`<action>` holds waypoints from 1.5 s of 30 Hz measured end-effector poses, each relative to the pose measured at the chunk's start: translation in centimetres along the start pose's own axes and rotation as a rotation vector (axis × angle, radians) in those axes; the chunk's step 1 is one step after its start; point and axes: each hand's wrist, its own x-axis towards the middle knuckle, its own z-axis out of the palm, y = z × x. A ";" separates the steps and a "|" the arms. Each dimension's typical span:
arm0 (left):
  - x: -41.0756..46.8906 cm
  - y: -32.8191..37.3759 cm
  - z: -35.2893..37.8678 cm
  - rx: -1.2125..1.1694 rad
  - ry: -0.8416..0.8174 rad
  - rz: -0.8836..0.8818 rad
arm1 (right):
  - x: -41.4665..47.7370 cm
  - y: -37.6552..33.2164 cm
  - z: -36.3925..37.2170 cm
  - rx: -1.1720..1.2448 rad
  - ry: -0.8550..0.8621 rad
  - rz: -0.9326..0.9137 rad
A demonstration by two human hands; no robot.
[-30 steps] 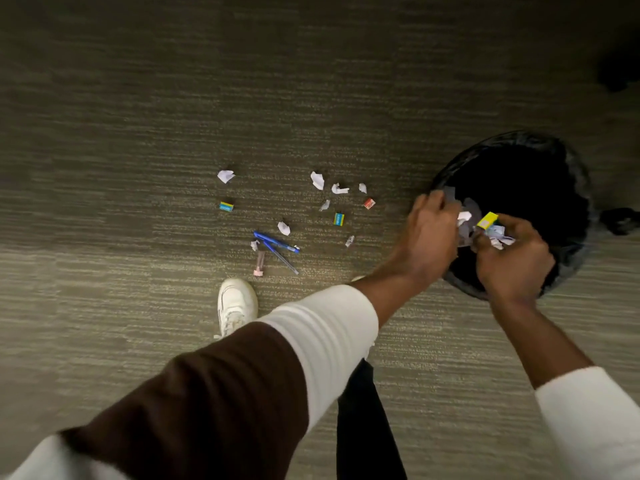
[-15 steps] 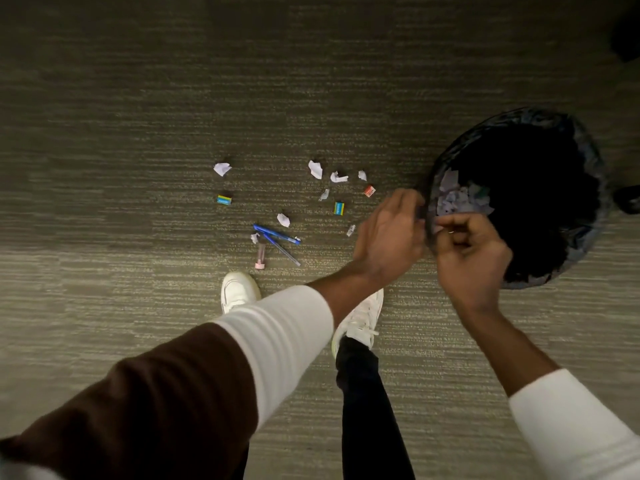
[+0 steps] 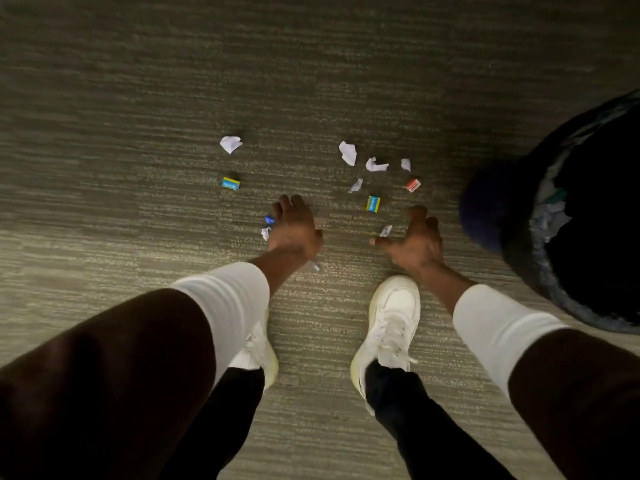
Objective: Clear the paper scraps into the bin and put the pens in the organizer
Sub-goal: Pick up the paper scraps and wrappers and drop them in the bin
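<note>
Both hands are off the bin (image 3: 540,271) now: left hand (image 3: 294,226) curls over the pens (image 3: 269,220), grip unclear; right hand (image 3: 415,240) spread open, nearer the bin.

We stand on a grey-green ribbed carpet (image 3: 138,98), our two white shoes (image 3: 389,327) planted on it. White paper scraps (image 3: 347,152) lie scattered ahead of us: one crumpled piece (image 3: 231,143) apart at the left, several clustered near the middle, and a small one (image 3: 385,231) closer to our feet. Among them sit two small blue-and-yellow boxes (image 3: 231,183), well apart from each other, and a red box (image 3: 412,184) further right. The blue end of a pen (image 3: 269,220) shows on the carpet, with another scrap (image 3: 265,233) just beside it. At the right edge a dark bin (image 3: 519,258) rests on the carpet, paper visible inside.
</note>
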 end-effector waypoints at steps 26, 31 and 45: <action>9.9 5.5 -0.1 -0.204 0.208 0.394 | 7.6 -1.3 0.9 0.025 0.451 -0.161; 12.4 7.3 0.5 -0.200 0.219 0.344 | 9.5 -0.4 -0.3 -0.042 0.424 -0.289; 13.7 6.7 1.6 -0.073 0.188 0.456 | 12.5 0.6 1.1 -0.276 0.502 -0.413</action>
